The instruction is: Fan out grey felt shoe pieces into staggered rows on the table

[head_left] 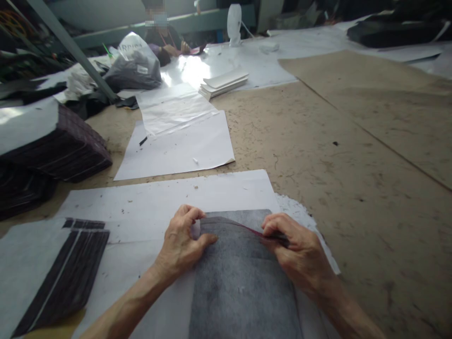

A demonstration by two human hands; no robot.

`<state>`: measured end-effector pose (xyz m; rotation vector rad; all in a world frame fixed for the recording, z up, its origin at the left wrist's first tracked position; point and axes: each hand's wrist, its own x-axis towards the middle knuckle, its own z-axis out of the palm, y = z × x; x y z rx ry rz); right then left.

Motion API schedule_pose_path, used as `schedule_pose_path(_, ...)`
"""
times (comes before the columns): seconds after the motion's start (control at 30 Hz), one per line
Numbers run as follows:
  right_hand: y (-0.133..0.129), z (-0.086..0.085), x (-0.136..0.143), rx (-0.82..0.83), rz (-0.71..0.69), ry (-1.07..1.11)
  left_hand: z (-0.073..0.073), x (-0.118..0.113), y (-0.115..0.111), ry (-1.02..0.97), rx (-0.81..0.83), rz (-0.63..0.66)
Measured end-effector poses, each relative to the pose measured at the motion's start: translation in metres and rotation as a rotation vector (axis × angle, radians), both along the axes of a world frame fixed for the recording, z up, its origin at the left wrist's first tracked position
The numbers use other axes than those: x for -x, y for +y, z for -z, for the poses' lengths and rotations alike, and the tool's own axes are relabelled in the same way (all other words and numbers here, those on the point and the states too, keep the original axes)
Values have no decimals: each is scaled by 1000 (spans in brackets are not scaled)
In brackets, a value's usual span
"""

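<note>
A grey fabric panel (243, 278) with a fuzzy surface lies in front of me on white paper. At its far left corner is my left hand (185, 233), fingers curled at the edge and thumb resting on top. My right hand (294, 245) is closed, pinching the panel's dark, layered far edge between thumb and fingers. From there a thin raised edge with a reddish line (247, 227) arcs across to my left fingertips. Another grey portion (252, 215) shows just beyond that raised edge. What lies inside my right fist is partly hidden.
Dark striped pieces (67, 268) lie left, below tall stacks topped with white (81, 146). Beyond are white sheets (183, 148), folded white stacks (226, 84), a plastic bag (136, 63) and a slanted metal post (76, 52). Someone sits across the brown table (300, 150).
</note>
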<state>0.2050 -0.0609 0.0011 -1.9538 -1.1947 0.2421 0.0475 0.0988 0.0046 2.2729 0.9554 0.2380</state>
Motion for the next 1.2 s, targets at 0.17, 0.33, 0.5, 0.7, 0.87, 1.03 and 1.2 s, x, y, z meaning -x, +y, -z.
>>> schedule_pose_path(0.17, -9, -2, 14, 285, 362, -109, 2, 12, -8, 30, 38, -68)
schedule_pose_path(0.33, -5, -1, 21, 382, 428, -66, 8, 8, -10, -4, 82, -133)
schedule_pose_path(0.5, 0, -3, 19, 510, 461, -34, 6, 7, -8, -89, 182, -133)
schedule_pose_path(0.7, 2, -8, 17, 617, 442, -70, 3, 10, -7, -121, 247, -125)
schedule_pose_path(0.87, 2, -7, 16, 645, 403, -71, 5, 10, -8, -147, 265, -121)
schedule_pose_path(1.03, 1, -10, 16, 666, 394, -33, 2, 12, -7, -175, 333, -115)
schedule_pose_path(1.2, -1, -10, 15, 636, 389, -58, 1, 16, -5, -238, 418, -109)
